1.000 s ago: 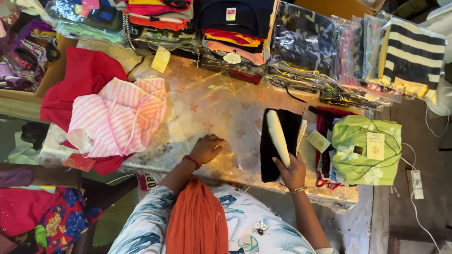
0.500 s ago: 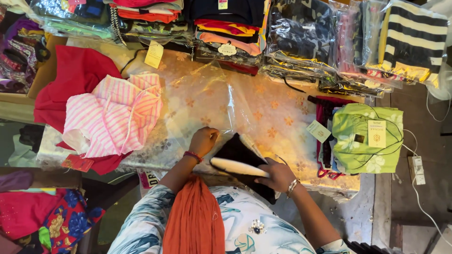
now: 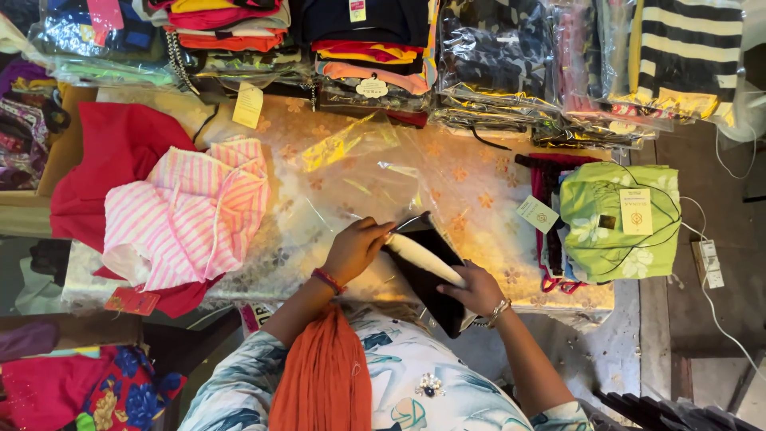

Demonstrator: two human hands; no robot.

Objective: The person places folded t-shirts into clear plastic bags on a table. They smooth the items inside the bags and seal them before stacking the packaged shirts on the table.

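A flat black garment packet [image 3: 435, 291] with a cream-white strip [image 3: 423, 257] lying across it is held over the table's near edge. My left hand [image 3: 355, 247], with a red bangle at the wrist, grips the strip's upper left end. My right hand [image 3: 479, 291] holds the packet's lower right side, thumb on the strip. A clear plastic sheet [image 3: 359, 172] lies crinkled on the flower-patterned table [image 3: 479, 199] just beyond my hands.
A pink striped garment [image 3: 187, 211] lies on red cloth [image 3: 112, 152] at the left. A green folded garment [image 3: 618, 219] with tags sits at the right over dark red pieces. Stacks of bagged clothes [image 3: 487, 64] line the far edge. A white cable [image 3: 710, 287] trails right.
The black packet came off the table on the right, turned, and now sits tilted at the near edge. My left hand has moved right onto the strip's end.
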